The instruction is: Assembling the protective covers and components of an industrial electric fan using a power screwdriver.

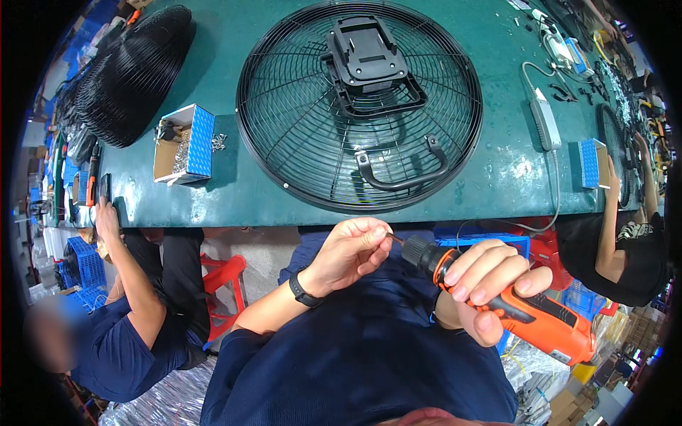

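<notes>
My right hand (490,284) is wrapped round an orange and black power screwdriver (543,319), held over my lap and pointing to the left. A thin bit (396,238) sticks out of its black chuck. The thumb and forefinger of my left hand (352,252) pinch the end of this bit; whether a screw sits there is hidden. Just beyond my hands a round black wire fan grille (284,121) lies on the table. On it rest a black plastic housing (366,53) and a curved black handle (408,183), fixed near the grille's front edge.
A blue-and-white box (201,145) of small metal screws stands left of the grille, a few spilled beside it. Stacked black grilles (138,71) lie at the far left. A white adapter (545,122) with a cable lies right on the green table (504,181). Co-workers sit on both sides.
</notes>
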The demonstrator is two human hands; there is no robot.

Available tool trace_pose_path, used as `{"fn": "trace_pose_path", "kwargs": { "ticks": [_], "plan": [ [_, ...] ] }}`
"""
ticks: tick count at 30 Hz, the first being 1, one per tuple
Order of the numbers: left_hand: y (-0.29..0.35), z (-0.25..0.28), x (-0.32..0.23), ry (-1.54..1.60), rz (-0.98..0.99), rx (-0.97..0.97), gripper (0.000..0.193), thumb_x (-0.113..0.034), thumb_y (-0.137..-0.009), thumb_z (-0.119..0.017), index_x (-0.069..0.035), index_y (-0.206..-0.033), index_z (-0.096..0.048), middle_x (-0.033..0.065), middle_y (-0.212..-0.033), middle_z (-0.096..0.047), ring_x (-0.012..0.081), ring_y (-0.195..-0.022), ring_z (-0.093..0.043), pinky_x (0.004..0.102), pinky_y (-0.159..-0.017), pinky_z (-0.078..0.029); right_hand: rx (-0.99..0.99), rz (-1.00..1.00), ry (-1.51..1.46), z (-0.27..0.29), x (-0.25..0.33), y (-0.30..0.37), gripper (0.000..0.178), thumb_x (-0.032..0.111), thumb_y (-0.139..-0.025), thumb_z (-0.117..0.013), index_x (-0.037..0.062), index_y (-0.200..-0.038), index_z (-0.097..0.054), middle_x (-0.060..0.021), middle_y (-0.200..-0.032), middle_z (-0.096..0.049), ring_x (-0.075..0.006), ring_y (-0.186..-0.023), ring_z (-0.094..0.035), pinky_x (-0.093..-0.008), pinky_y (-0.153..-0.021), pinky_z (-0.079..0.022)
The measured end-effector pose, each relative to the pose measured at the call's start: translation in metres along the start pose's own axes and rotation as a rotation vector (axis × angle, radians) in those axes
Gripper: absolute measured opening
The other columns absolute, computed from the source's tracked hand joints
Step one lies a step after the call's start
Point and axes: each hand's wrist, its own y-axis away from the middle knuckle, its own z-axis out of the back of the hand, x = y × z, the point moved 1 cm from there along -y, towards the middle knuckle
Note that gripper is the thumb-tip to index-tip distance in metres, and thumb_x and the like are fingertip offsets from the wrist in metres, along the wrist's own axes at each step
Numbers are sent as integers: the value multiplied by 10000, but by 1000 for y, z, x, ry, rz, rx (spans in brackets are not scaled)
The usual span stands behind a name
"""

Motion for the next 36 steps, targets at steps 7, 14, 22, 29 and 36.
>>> {"fn": "trace_pose_path", "kwargs": {
  "ticks": [7, 14, 22, 29, 36],
  "plan": [
    [-2, -2, 0, -40, -4, 42, 176, -173, -945, -539, -10, -949, -603, 38, -754, -582, 68, -518, -431, 182, -386, -316, 27, -16, 6, -1, 0, -1, 504, -4, -694, -675, 43, -1113, -399, -123, -782, -598, -245, -613, -636, -400, -562, -572],
    [-15, -8, 6, 157, 52, 15, 158, -166, -951, -530, -23, -995, -579, 8, -805, -585, 49, -596, -477, 176, -470, -360, 37, -16, 199, -7, 0, 3, 514, -4, -683, -693, 50, -1099, -396, -120, -790, -607, -246, -619, -640, -407, -592, -582],
    [-29, -14, 11, 267, 141, -39, 180, -208, -982, -481, -49, -1014, -558, -25, -704, -517, 41, -516, -460, 179, -447, -339, 71, 70, 371, -22, -16, 7, 469, 0, -663, -718, 38, -1036, -435, -127, -736, -621, -240, -595, -642, -398, -575, -589],
    [-31, -9, 12, 314, 158, -49, 177, -220, -977, -495, -56, -973, -560, -24, -675, -494, 50, -547, -482, 201, -469, -339, 110, 46, 412, -26, -22, 8, 452, 15, -675, -738, 43, -1021, -449, -122, -706, -627, -238, -584, -643, -398, -577, -586],
    [-31, -6, 11, 320, 167, -43, 175, -218, -976, -496, -55, -975, -560, -22, -676, -499, 60, -545, -477, 206, -466, -338, 161, -12, 411, -28, -26, -2, 451, 16, -679, -736, 47, -1015, -437, -123, -696, -622, -237, -576, -638, -401, -581, -582]
  ]
}}
